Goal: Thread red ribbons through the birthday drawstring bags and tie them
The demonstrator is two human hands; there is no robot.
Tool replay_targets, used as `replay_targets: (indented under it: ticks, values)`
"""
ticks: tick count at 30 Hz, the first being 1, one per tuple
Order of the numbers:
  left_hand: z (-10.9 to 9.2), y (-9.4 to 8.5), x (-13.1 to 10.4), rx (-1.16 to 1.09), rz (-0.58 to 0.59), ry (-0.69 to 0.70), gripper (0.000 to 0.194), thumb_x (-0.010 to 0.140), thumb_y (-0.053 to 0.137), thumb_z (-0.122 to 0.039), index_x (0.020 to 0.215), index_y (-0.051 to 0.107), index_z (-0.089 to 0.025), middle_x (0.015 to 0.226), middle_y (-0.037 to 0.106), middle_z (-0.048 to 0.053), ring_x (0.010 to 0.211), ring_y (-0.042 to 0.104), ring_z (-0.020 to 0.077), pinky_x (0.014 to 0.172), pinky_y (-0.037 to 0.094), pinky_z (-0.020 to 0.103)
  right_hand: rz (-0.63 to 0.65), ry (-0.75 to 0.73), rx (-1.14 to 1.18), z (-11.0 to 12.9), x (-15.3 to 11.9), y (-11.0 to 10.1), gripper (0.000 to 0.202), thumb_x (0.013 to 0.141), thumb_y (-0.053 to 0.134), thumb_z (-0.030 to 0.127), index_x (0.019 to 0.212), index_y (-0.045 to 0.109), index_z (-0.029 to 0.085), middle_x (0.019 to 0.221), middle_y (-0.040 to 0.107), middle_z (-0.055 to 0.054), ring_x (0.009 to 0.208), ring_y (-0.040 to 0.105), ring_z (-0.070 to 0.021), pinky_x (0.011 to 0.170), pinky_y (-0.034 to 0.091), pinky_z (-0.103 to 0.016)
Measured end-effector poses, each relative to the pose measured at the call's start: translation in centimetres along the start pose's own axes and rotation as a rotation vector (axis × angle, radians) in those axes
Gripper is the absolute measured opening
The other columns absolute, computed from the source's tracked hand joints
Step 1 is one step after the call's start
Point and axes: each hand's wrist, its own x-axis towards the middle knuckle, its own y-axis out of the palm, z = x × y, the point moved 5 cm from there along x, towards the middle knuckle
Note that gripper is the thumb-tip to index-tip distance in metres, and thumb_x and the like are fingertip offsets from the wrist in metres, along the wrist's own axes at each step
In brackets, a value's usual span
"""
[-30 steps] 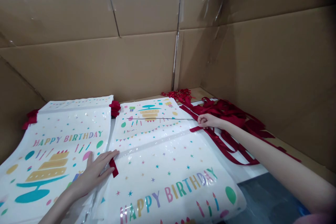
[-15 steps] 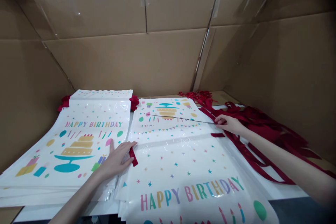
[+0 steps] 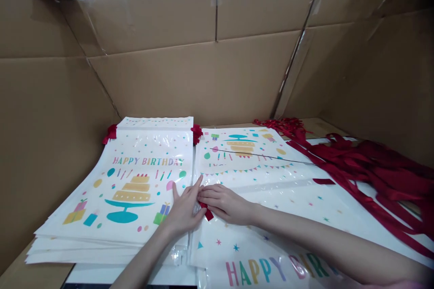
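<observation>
My left hand (image 3: 185, 209) lies with spread fingers on the seam between two stacks of printed sheets. Beside it, my right hand (image 3: 225, 203) has its fingers together at a short red ribbon end (image 3: 209, 215) on the left edge of the right-hand birthday sheet (image 3: 278, 230). The fingertips hide part of this ribbon. A thin dark rod (image 3: 257, 156) lies across the upper part of that sheet, touched by neither hand. Another red ribbon end (image 3: 323, 181) shows at the sheet's right side.
On the left is a stack of birthday sheets (image 3: 135, 149) with red ribbon bunches (image 3: 111, 134) at its upper corners. Long red ribbons (image 3: 383, 167) are heaped at the right. Cardboard walls (image 3: 190, 81) stand behind and at both sides.
My right hand has moved left from the rod's right end to the ribbon beside my left hand, leaving the rod on the sheet. The camera view has shifted right.
</observation>
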Motion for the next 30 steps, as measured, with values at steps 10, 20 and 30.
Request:
replay_targets:
  ticks: [10,20,30]
  values:
    - [0.0,-0.1,0.0,0.017,0.01,-0.015,0.083,0.083,0.05,-0.025,0.147,-0.003,-0.031,0.131,0.051,0.007,0.122,0.043,0.0271,0.104,-0.012,0.066,0.087,0.042,-0.082,-0.1,-0.5,0.3,0.046,0.096,0.033,0.027,0.141,0.036,0.025,0.136,0.049,-0.006,0.133,0.032,-0.0197,0.109,0.022,-0.043]
    - [-1.2,-1.1,0.9,0.206,0.117,-0.061,0.066,0.079,0.054,-0.025,0.141,0.031,-0.028,0.122,0.057,0.008,0.117,0.047,0.0299,0.106,-0.001,0.065,0.199,0.345,-0.101,-6.7,-11.2,-4.9,0.052,0.096,0.029,0.046,0.146,0.021,0.035,0.152,0.018,-0.001,0.14,0.016,-0.0251,0.113,0.011,-0.049]
    - [-1.1,-2.3,9.9,0.328,0.317,-0.073,0.043,0.077,0.052,-0.039,0.117,0.057,-0.026,0.111,0.06,0.006,0.095,0.059,0.0238,0.084,0.041,0.033,0.035,0.799,-0.337,-18.4,-19.7,-13.6,0.038,0.086,0.047,0.035,0.119,0.058,0.02,0.123,0.053,-0.012,0.114,0.048,-0.0257,0.093,0.038,-0.036]
